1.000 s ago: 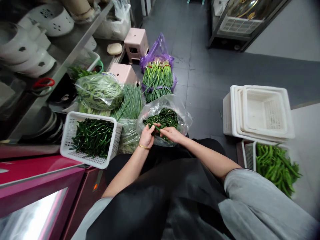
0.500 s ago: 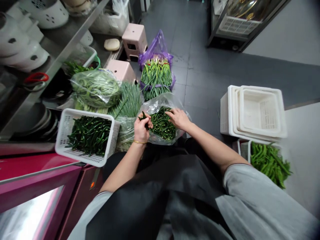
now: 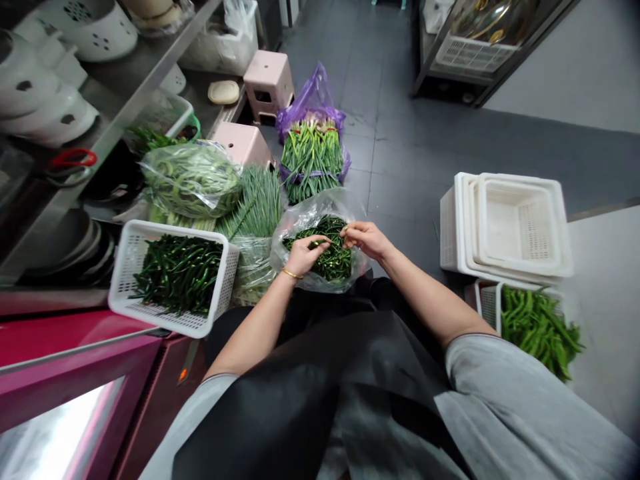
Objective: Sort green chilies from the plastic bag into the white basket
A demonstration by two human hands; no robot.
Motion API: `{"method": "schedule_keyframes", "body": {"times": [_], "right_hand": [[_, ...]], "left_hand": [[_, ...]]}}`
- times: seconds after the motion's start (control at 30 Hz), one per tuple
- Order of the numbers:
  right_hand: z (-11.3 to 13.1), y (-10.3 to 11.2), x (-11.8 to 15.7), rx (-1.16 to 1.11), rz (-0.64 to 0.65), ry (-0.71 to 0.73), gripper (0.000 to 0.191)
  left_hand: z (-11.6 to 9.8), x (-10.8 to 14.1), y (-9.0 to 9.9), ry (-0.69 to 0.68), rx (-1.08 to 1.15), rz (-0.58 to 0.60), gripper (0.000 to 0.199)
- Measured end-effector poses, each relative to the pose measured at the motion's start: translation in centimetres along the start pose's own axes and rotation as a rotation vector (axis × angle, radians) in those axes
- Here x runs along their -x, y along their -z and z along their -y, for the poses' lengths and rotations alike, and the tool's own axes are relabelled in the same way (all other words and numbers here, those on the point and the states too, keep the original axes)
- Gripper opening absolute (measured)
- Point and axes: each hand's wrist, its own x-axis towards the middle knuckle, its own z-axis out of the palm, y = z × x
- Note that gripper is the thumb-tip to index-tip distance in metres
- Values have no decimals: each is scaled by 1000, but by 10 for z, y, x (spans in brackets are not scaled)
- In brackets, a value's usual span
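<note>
A clear plastic bag (image 3: 285,230) full of thin dark green chili peppers (image 3: 333,267) stands open before me. Over its left side, my left hand (image 3: 304,255) is closed on a green chili pepper, which pokes out past the fingertips towards the right. My right hand (image 3: 367,239) is pinched at the bag's right side, with a small green bit at its fingertips; whether that is a pepper or a stem is too small to tell. To the left, a white basket (image 3: 117,283) holds a heap of dark green chili peppers (image 3: 183,270).
Beyond the bag lie garlic chives (image 3: 313,153) in a purple bag (image 3: 313,90). Bagged green vegetables (image 3: 193,175) and pink stools (image 3: 267,77) are at the left. Stacked white baskets (image 3: 457,220) and light green peppers (image 3: 535,327) stand right. A shelf (image 3: 150,87) runs along the left.
My left hand has moved right over the peppers and turned its fingertips towards my right hand. The right hand has drawn slightly right and closed into a pinch.
</note>
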Motion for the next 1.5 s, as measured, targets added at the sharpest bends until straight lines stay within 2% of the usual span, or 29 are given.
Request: {"method": "schedule_keyframes", "body": {"times": [0.07, 0.17, 0.23, 0.3, 0.37, 0.43, 0.5, 0.57, 0.67, 0.73, 0.83, 0.93, 1.0, 1.07, 1.17, 1.23, 1.27, 1.3, 1.33, 1.43, 1.5], "right_hand": [[-10, -3, -3, 6, -51, -101, 53], [-22, -16, -15, 501, 54, -229, 40], [-23, -24, -23, 801, 132, -265, 33], [-19, -27, -30, 933, 175, -249, 31], [-11, -24, -32, 976, 161, -201, 31], [2, -17, -31, 976, 138, -135, 32], [15, -10, -28, 895, 131, -52, 31], [27, -5, -24, 670, 135, 16, 28], [34, -7, -18, 148, 154, 16, 31], [31, -13, -15, -84, 96, -47, 35], [22, -23, -12, -34, -45, -122, 33], [24, -31, -9, 110, 4, -15, 30], [34, -36, -8, 89, 41, 67, 34], [48, -40, -7, -62, 79, 83, 41], [65, -47, -4, -523, 156, 54, 47], [67, -48, -4, -758, 132, 43, 47], [65, -48, -5, -768, 113, 31, 48], [61, -47, -7, -685, 101, 2, 48], [55, -48, -10, -511, 95, -40, 48], [33, -63, -16, 315, 169, -116, 35], [22, -84, -17, 779, 275, -75, 38]], "left_hand": [[-4, 0, 12, 80, 167, -24, 25], [-5, 3, 23, 203, 367, -32, 35], [-3, 5, 24, 236, 378, -31, 38], [0, 5, 20, 205, 259, -102, 35], [2, 3, 15, 89, 0, -170, 28], [2, -2, 10, -48, -304, -139, 26], [0, -9, 7, -133, -517, -44, 23], [-4, -16, 8, -166, -564, 25, 16], [-9, -18, 14, -160, -374, 82, 16], [-9, -14, 19, -97, -226, 98, 23], [-8, -3, 23, 68, -95, 129, 29], [-11, 4, 23, 212, -47, 238, 28], [-18, 7, 23, 234, -38, 283, 27], [-28, 9, 25, 207, 25, 312, 26], [-44, 15, 31, 124, 220, 417, 28], [-52, 20, 35, 94, 330, 514, 28], [-54, 23, 37, 100, 373, 546, 27], [-54, 25, 39, 117, 410, 563, 27], [-52, 26, 42, 138, 443, 556, 27], [-42, 27, 51, 179, 547, 399, 29], [-35, 26, 57, 187, 613, 278, 31]]}}
